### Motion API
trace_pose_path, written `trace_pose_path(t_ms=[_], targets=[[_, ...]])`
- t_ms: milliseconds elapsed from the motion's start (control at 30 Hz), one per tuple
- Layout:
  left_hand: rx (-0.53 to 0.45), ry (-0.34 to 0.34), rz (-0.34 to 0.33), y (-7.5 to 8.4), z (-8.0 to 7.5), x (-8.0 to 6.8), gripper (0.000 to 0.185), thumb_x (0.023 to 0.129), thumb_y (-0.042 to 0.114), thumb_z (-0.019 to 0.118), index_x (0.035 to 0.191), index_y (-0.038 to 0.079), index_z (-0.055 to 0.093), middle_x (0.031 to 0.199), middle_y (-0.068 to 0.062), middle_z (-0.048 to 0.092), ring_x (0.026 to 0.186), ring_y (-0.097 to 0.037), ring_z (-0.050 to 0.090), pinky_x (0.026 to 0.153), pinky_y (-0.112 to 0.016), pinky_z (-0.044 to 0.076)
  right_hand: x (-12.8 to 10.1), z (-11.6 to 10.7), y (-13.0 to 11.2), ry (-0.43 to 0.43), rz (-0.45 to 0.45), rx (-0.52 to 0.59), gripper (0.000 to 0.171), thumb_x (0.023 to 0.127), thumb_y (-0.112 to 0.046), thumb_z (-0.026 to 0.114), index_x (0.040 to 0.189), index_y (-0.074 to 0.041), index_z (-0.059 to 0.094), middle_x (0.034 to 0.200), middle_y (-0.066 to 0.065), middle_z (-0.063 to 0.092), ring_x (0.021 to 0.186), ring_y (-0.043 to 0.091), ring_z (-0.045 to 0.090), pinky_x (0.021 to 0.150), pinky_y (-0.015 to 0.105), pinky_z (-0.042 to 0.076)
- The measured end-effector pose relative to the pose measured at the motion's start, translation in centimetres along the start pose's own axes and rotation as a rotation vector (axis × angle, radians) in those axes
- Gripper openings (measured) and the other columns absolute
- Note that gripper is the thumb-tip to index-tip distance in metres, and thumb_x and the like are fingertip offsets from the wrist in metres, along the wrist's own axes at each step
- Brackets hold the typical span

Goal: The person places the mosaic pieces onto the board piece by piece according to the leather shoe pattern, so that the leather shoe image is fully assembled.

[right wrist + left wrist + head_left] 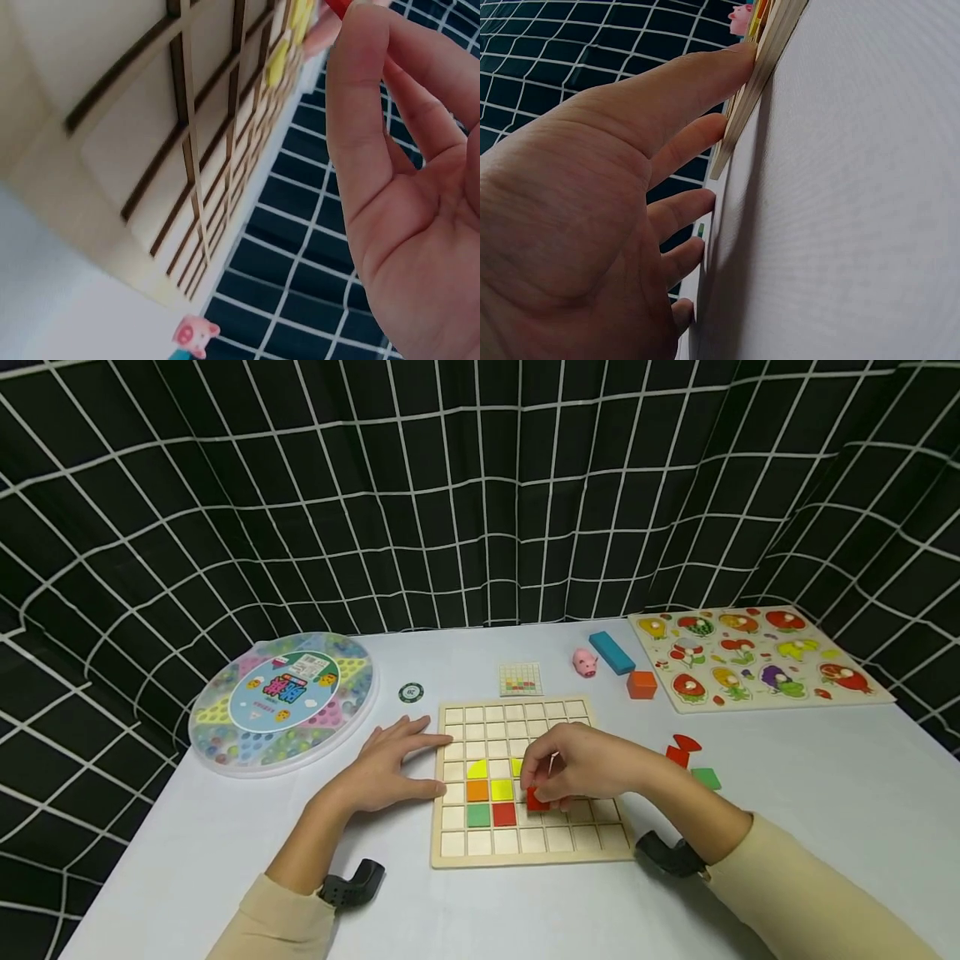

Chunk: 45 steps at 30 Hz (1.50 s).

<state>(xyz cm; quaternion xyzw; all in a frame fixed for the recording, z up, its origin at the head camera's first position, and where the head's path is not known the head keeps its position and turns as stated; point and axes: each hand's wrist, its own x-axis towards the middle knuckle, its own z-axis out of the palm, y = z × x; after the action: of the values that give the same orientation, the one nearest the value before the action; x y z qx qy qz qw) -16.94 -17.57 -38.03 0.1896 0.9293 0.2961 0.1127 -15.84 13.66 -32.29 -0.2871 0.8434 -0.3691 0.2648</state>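
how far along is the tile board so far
Early on. A few coloured tiles sit in the wooden grid board. The right hand pinches a red tile over it; the left hand steadies the edge. Most cells are bare, loose pieces wait.

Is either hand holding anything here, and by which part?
The right hand pinches a red tile by its edges; the left hand only rests flat against the wooden board.

Pale matt wooden grid board (525,827), smooth table (825,793)
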Motion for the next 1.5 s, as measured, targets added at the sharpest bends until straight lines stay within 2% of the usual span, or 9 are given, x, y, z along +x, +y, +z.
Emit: trace_pose_path(t_ms=[333, 500, 600, 767, 900, 1067, 1300, 1500], targets=[[-0.006, 0.001, -0.009, 0.0, 0.1, 0.1, 0.065, 0.082, 0.043, 0.082, 0.143, 0.031, 0.063, 0.168, -0.010, 0.036, 0.161, -0.038, 0.015, 0.129, -0.063, 0.001, 1.3, 1.5, -0.4, 0.001, 0.084, -0.055, 0.017, 0.087, 0.003, 0.076, 0.086, -0.013, 0.078, 0.073, 0.000, 0.066, 0.064, 0.015, 0.061, 0.063, 0.027, 0.057], [-0.004, -0.002, -0.009, -0.1, 0.0, 0.1, 0.065, 0.082, 0.043, 0.081, 0.143, 0.031, 0.062, 0.168, -0.010, 0.036, 0.161, -0.038, 0.014, 0.129, -0.063, 0.001, 1.3, 1.9, -0.9, 0.046, 0.128, -0.149, 0.019, 0.086, 0.002, 0.079, 0.086, -0.017, 0.081, 0.081, -0.005, 0.069, 0.078, 0.014, 0.061, 0.072, 0.027, 0.055], [-0.004, -0.002, -0.010, -0.1, 0.0, 0.0, 0.065, 0.083, 0.043, 0.081, 0.143, 0.030, 0.062, 0.168, -0.010, 0.036, 0.161, -0.039, 0.014, 0.129, -0.063, 0.001, 1.2, 2.1, -0.9, 0.082, 0.111, -0.221, 0.020, 0.085, 0.001, 0.081, 0.086, -0.020, 0.082, 0.083, -0.008, 0.067, 0.084, 0.013, 0.057, 0.074, 0.028, 0.050], [-0.005, 0.005, -0.006, -0.2, 0.0, -0.1, 0.065, 0.083, 0.042, 0.081, 0.143, 0.030, 0.062, 0.167, -0.011, 0.036, 0.161, -0.039, 0.015, 0.129, -0.063, 0.001, 1.0, 2.1, -0.7, 0.091, 0.040, -0.247, 0.018, 0.084, -0.002, 0.083, 0.087, -0.020, 0.081, 0.076, -0.009, 0.064, 0.079, 0.011, 0.056, 0.068, 0.024, 0.048], [-0.004, 0.001, -0.001, -0.1, 0.0, 0.0, 0.065, 0.083, 0.043, 0.081, 0.143, 0.030, 0.062, 0.168, -0.010, 0.036, 0.161, -0.039, 0.014, 0.129, -0.063, 0.001, 0.3, 1.4, -0.4, 0.072, -0.001, -0.200, 0.016, 0.086, -0.005, 0.082, 0.093, -0.019, 0.081, 0.081, -0.008, 0.067, 0.080, 0.011, 0.058, 0.068, 0.022, 0.052], [0.005, -0.004, -0.003, 0.0, 0.0, 0.1, 0.065, 0.083, 0.043, 0.081, 0.144, 0.030, 0.062, 0.168, -0.010, 0.035, 0.161, -0.039, 0.014, 0.129, -0.063, 0.001, -1.4, -0.3, 0.6, 0.045, -0.032, -0.076, 0.014, 0.091, -0.010, 0.078, 0.103, -0.017, 0.082, 0.097, -0.004, 0.074, 0.088, 0.016, 0.064, 0.076, 0.026, 0.058], [0.015, -0.010, -0.003, 0.0, -0.2, 0.2, 0.066, 0.083, 0.043, 0.080, 0.145, 0.030, 0.061, 0.168, -0.010, 0.035, 0.161, -0.037, 0.014, 0.129, -0.063, 0.001, -4.2, -2.7, 2.0, 0.057, 0.004, 0.012, 0.017, 0.094, -0.021, 0.076, 0.109, -0.015, 0.080, 0.103, 0.003, 0.076, 0.092, 0.023, 0.066, 0.079, 0.028, 0.057], [0.010, -0.012, -0.005, -0.2, 0.0, 0.1, 0.066, 0.084, 0.043, 0.080, 0.145, 0.030, 0.060, 0.169, -0.010, 0.034, 0.161, -0.037, 0.013, 0.129, -0.063, 0.001, -6.4, -4.0, 2.9, 0.082, 0.017, 0.036, 0.020, 0.095, -0.019, 0.074, 0.113, -0.011, 0.078, 0.104, 0.007, 0.076, 0.091, 0.021, 0.067, 0.080, 0.027, 0.058]])
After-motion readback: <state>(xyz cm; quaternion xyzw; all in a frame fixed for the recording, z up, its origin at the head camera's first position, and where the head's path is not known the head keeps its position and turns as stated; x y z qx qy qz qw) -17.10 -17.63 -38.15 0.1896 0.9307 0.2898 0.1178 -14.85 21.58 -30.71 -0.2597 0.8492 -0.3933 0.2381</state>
